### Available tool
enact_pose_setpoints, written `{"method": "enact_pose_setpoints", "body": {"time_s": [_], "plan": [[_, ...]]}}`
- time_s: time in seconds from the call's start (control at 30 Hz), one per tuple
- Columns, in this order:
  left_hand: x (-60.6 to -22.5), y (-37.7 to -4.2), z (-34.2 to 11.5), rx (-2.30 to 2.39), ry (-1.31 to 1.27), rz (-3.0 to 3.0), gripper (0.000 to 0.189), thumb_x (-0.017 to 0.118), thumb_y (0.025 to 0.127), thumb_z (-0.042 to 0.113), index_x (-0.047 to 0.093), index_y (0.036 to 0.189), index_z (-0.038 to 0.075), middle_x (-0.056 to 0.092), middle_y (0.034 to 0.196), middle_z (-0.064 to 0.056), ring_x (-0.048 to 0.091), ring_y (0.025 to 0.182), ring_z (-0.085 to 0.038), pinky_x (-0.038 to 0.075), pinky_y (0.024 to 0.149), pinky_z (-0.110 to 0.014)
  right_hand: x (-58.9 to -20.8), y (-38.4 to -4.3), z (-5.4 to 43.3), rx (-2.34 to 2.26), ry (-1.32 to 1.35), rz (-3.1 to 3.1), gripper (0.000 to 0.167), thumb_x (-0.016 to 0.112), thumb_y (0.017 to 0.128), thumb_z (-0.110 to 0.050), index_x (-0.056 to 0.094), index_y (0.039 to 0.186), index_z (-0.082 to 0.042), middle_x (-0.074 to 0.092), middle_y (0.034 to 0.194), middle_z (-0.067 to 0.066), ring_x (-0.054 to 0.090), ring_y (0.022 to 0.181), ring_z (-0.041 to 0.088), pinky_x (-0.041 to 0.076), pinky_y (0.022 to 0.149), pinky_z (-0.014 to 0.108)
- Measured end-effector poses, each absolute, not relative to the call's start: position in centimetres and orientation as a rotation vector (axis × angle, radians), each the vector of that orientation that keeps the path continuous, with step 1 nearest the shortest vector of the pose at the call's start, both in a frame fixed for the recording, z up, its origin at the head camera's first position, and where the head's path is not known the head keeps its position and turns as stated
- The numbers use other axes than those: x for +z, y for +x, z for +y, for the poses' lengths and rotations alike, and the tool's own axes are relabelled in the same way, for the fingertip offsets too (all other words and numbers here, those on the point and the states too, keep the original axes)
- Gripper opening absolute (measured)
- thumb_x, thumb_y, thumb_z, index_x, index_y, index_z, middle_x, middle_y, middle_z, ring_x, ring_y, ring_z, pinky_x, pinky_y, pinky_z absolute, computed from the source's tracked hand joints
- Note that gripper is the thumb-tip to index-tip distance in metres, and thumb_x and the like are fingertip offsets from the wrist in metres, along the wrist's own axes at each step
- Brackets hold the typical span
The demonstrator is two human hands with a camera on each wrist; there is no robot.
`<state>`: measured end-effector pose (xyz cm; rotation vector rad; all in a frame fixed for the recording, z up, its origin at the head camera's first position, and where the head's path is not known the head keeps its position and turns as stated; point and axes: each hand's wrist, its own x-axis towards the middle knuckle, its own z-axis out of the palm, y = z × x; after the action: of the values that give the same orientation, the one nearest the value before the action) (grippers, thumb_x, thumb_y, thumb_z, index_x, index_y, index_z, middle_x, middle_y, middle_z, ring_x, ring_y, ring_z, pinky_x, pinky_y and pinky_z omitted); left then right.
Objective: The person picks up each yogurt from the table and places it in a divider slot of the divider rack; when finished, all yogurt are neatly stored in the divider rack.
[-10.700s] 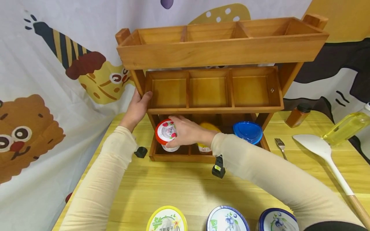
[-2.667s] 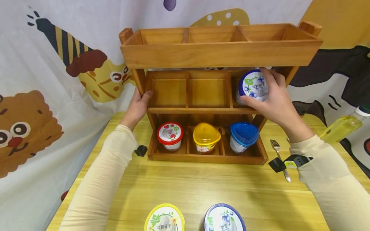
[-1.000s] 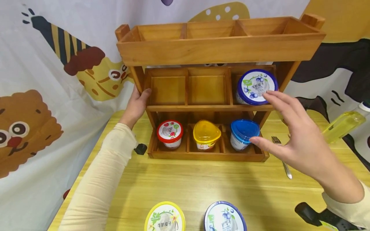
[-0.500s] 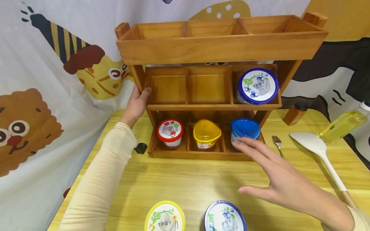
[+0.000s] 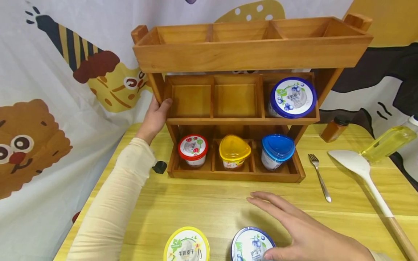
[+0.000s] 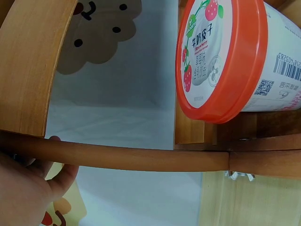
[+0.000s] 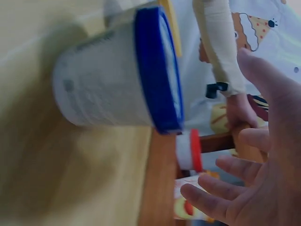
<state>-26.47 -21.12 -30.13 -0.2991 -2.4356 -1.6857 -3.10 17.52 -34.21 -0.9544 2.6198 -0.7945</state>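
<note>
Wooden table [image 5: 202, 203]: I'd worry R hand [image 5: 307, 233], spread & empty, tips front blue-rimmed tub [image 5: 249, 244] w/ off-ctr grab; L hand [image 5: 154, 119] grips rack [image 5: 245, 56].

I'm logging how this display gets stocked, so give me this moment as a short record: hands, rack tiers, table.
Left hand: grips the left upright of the wooden rack
Right hand: fingers spread beside the front blueberry tub, not holding it
Middle tier: another blueberry tub, right compartment
Bottom tier, left to right: red-lidded tub, yellow-lidded cup, blue-lidded cup
Table front: yellow-rimmed tub, left of the front blueberry tub
Table right: fork, white spatula, jar, bottle
</note>
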Motion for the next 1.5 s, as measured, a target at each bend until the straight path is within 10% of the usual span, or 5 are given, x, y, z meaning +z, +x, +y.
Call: {"method": "enact_pose_setpoints", "body": {"time_s": [1.5], "plan": [[-30.1, -26.5, -21.0, -1.68, -0.297, -2.435, 0.054, 0.04, 0.105, 0.03, 0.019, 0.153, 0.018, 0.037, 0.148, -0.011, 0.037, 0.133, -0.019, 0.024, 0.116, -0.037, -39.6, -2.0, 16.9, -0.912, -0.987, 2.222, 0.087, 0.068, 0.085, -0.058, 0.024, 0.156, -0.032, 0.033, 0.15, 0.0, 0.044, 0.127, 0.015, 0.048, 0.096, 0.028]]}}
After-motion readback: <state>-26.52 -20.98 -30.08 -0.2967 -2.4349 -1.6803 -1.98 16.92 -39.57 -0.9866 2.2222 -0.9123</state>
